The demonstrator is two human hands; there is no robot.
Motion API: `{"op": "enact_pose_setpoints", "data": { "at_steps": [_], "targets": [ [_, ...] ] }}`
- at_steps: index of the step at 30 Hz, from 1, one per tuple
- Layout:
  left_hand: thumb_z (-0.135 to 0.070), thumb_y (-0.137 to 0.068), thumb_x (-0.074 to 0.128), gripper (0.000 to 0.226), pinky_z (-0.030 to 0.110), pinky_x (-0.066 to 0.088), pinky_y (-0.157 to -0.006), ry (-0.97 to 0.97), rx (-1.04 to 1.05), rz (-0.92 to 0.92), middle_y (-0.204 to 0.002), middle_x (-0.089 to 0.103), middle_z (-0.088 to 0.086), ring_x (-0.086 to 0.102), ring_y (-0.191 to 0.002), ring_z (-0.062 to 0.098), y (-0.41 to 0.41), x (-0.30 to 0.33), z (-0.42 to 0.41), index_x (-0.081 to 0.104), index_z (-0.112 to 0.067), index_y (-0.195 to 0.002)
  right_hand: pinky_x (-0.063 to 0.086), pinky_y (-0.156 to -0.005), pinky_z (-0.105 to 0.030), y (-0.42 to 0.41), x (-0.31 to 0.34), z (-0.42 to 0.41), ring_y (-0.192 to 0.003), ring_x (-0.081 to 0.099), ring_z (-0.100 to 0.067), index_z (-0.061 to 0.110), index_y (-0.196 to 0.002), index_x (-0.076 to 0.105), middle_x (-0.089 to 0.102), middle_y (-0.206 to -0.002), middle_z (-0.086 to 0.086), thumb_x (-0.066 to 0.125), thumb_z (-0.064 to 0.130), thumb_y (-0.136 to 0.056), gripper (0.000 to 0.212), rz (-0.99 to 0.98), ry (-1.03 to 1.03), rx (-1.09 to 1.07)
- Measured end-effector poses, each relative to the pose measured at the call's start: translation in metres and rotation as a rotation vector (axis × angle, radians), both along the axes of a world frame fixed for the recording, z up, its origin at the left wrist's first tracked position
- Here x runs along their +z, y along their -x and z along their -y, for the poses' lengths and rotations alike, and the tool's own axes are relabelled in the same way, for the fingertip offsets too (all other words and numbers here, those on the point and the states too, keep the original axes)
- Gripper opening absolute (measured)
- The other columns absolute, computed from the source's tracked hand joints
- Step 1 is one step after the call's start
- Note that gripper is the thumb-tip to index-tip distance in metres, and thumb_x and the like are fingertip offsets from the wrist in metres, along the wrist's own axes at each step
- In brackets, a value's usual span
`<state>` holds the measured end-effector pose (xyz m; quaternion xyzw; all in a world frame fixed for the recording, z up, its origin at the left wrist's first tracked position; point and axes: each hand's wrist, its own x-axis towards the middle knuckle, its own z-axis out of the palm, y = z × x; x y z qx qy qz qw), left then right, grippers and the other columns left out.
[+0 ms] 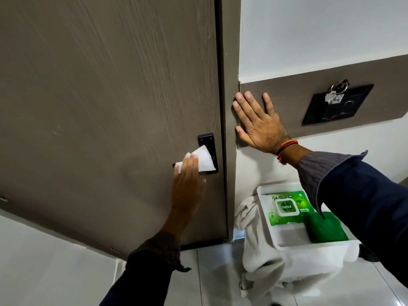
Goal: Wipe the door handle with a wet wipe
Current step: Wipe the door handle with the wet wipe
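Note:
A black door handle plate (206, 138) sits near the right edge of a brown wooden door (106, 107). The lever is mostly hidden under a white wet wipe (204, 160). My left hand (187, 186) presses that wipe onto the handle, fingers curled over it from below. Flat against the brown wall panel (309, 100), right of the door frame, lies my right hand (256, 122), fingers spread, holding nothing.
Below my right arm a white tray (293, 235) holds a green Dettol wipes pack (287, 206) and a green cloth (324, 227). It rests on a white towel (265, 261). A black switch plate (337, 104) with hanging keys (333, 96) is on the panel.

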<state>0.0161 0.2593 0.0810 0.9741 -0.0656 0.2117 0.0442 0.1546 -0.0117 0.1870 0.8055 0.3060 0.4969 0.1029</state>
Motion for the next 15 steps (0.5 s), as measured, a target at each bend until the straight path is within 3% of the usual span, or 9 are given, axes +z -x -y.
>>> {"op": "enact_pose_setpoints", "data": {
  "at_steps": [3,7,10,15],
  "targets": [
    [-0.037,-0.096,0.056,0.074,0.051,0.022,-0.126,0.026,0.066,-0.007,-0.164,0.031,0.014,0.023,-0.155,0.027,0.001,0.003,0.003,0.027,-0.007,-0.157,-0.013,-0.131,-0.052,0.001,0.000,-0.005,-0.163,-0.010,-0.024,0.009,-0.167,0.002,-0.013,-0.175,-0.007,0.035,0.044,-0.108,0.076,0.005,-0.010,-0.007],
    [-0.026,-0.093,0.056,0.073,0.051,0.026,-0.125,0.109,0.053,-0.019,-0.163,0.033,0.013,0.024,-0.154,0.028,-0.004,0.018,0.052,0.027,-0.006,-0.157,-0.013,-0.130,-0.052,0.002,0.003,-0.007,-0.163,-0.010,-0.023,0.009,-0.167,0.001,-0.014,-0.175,-0.007,0.033,0.044,-0.109,0.075,0.001,0.005,-0.014],
    [-0.010,-0.096,0.058,0.063,0.050,0.033,-0.122,-0.004,0.040,0.019,-0.161,0.039,0.014,0.033,-0.151,0.029,-0.004,0.022,0.046,0.035,-0.005,-0.154,-0.015,-0.130,-0.052,0.006,0.007,-0.002,-0.162,-0.011,-0.023,0.010,-0.167,-0.001,-0.016,-0.175,-0.007,0.030,0.045,-0.109,0.074,-0.036,0.014,-0.026],
    [-0.004,-0.096,0.062,0.039,0.044,0.055,-0.102,-0.179,0.100,0.084,-0.137,0.065,0.020,0.062,-0.129,0.031,0.005,0.027,0.020,0.061,0.002,-0.135,-0.010,-0.129,-0.055,0.024,0.011,-0.011,-0.162,-0.013,-0.024,0.009,-0.167,-0.004,-0.016,-0.174,-0.008,0.034,0.044,-0.108,0.078,-0.169,0.001,-0.043]
  ]
}}
